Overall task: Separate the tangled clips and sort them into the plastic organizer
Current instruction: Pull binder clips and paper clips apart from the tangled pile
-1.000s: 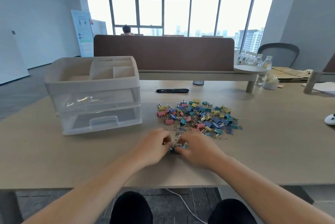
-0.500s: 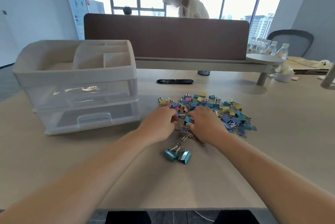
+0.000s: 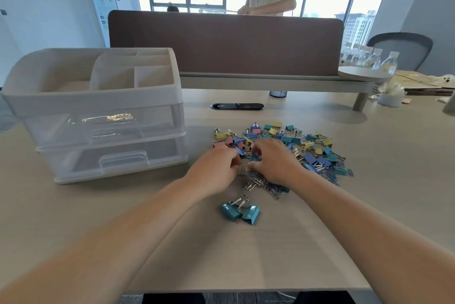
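Observation:
A heap of coloured binder clips [image 3: 298, 146] mixed with wire paper clips lies on the wooden table, right of centre. Both hands are at its near left edge. My left hand [image 3: 216, 171] has its fingers curled in at a blue clip [image 3: 240, 151]. My right hand [image 3: 275, 162] pinches a teal clip [image 3: 254, 158] between thumb and fingers. Loose silver paper clips [image 3: 256, 183] lie just under the hands. Two teal binder clips [image 3: 240, 211] lie apart from the heap, nearer to me. The translucent plastic organizer [image 3: 98, 111], with top compartments and two drawers, stands at the left.
A brown desk divider [image 3: 221, 43] runs along the back, with a person standing behind it. A black cable port [image 3: 237, 106] sits in the table behind the heap. Water bottles [image 3: 369, 57] stand on a round shelf at the far right.
Both hands moved forward from the near table edge into the heap, leaving the two teal clips on the table. A person has stood up behind the divider.

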Available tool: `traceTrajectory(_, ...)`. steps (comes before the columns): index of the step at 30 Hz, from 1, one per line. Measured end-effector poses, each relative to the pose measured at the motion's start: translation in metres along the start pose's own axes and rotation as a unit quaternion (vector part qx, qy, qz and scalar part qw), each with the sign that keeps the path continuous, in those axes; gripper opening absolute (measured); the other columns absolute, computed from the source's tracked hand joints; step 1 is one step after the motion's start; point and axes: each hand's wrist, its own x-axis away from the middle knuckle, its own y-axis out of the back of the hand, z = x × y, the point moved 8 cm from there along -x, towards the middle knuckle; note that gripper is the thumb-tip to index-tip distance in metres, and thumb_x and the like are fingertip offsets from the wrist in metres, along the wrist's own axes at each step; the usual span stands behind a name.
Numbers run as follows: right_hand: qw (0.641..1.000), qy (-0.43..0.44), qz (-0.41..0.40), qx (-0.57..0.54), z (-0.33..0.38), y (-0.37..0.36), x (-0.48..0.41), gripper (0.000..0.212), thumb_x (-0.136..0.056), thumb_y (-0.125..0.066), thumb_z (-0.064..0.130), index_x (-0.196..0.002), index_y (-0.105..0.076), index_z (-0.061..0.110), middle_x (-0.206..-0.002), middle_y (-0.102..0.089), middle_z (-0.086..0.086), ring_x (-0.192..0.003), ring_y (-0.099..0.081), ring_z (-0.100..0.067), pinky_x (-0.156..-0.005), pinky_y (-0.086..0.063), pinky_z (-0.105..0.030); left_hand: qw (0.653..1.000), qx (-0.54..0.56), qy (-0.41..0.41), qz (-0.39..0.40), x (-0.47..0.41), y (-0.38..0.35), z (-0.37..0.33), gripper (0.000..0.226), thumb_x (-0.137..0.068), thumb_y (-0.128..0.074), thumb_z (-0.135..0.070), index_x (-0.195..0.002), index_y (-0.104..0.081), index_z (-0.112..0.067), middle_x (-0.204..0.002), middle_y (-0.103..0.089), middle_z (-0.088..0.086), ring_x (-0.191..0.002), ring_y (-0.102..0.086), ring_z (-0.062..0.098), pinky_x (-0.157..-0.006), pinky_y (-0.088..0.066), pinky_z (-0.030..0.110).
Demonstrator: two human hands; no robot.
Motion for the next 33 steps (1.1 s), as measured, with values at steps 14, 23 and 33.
traceTrajectory(14,0.999,0.009,0.033,-0.043,0.017,0.030,0.070,0.035,-0.087,-0.065,0.051,-0.107,-0.056,0.024,-0.096,-0.064,0.005,-0.084,-0.061,-0.014,-0.077,-0.057,-0.034,0.998,-0.049,-0.003,0.049,0.047,0.004,-0.020,0.012,-0.093,-0.055,-0.033,-0.092,-0.063,-0.025,-0.088,-0.063,-0.006,-0.078,-0.059,0.013,-0.068,-0.050,0.031)
traceTrajectory(23,0.997,0.049,0.060,0.026,0.026,0.021,0.134,0.031,-0.089,-0.063,0.044,-0.114,-0.062,0.026,-0.107,-0.062,0.009,-0.092,-0.059,-0.011,-0.077,-0.053,-0.027,0.993,-0.076,-0.013,0.088,0.077,-0.007,-0.050,0.022,-0.090,-0.059,-0.042,-0.097,-0.065,-0.022,-0.092,-0.064,-0.004,-0.077,-0.058,0.014,-0.058,-0.037,0.027)
traceTrajectory(33,0.998,0.005,0.063,0.012,-0.013,0.033,0.166,0.038,-0.087,-0.067,0.043,-0.120,-0.060,0.027,-0.116,-0.064,0.006,-0.096,-0.059,-0.013,-0.086,-0.053,-0.031,0.991,0.008,-0.021,0.129,0.078,-0.031,-0.092,0.026,-0.094,-0.058,-0.035,-0.112,-0.064,-0.017,-0.105,-0.063,-0.001,-0.084,-0.057,0.013,-0.070,-0.045,0.028)
